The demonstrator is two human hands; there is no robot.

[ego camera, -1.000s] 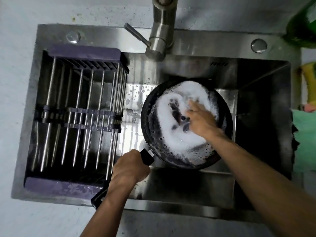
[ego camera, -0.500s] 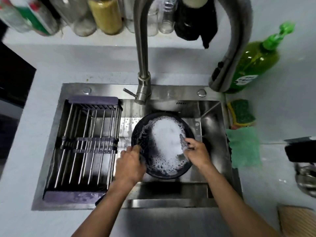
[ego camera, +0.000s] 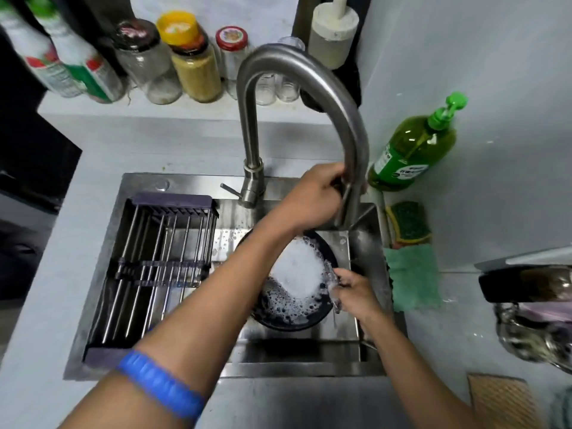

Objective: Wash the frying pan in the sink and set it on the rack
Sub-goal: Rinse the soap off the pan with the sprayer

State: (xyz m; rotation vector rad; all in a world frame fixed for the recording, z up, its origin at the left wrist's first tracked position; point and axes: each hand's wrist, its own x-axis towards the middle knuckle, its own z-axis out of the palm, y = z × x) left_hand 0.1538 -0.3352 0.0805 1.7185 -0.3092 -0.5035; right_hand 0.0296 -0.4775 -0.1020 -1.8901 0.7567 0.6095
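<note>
1. Black round frying pan [ego camera: 291,305] lying in the stainless steel sink [ego camera: 309,351], right of the metal-rod drying rack with purple end bars [ego camera: 154,267], coated inside with white foam.
2. Left hand [ego camera: 312,196] reaching across over the pan, fingers curled round the downturned end of the curved brushed-steel faucet [ego camera: 309,75].
3. Right hand [ego camera: 356,294] at the pan's right rim, fingers pinched on a soapy, glistening scrubber [ego camera: 332,284]; material too blurred to tell.
4. Blue band [ego camera: 161,385] round the left forearm.
5. Green pump bottle of dish liquid [ego camera: 414,150] just right of the faucet; green-and-yellow sponge [ego camera: 408,222] and green cloth [ego camera: 414,277] beside the sink's right edge.
6. Jars [ego camera: 192,57] along the ledge behind.
</note>
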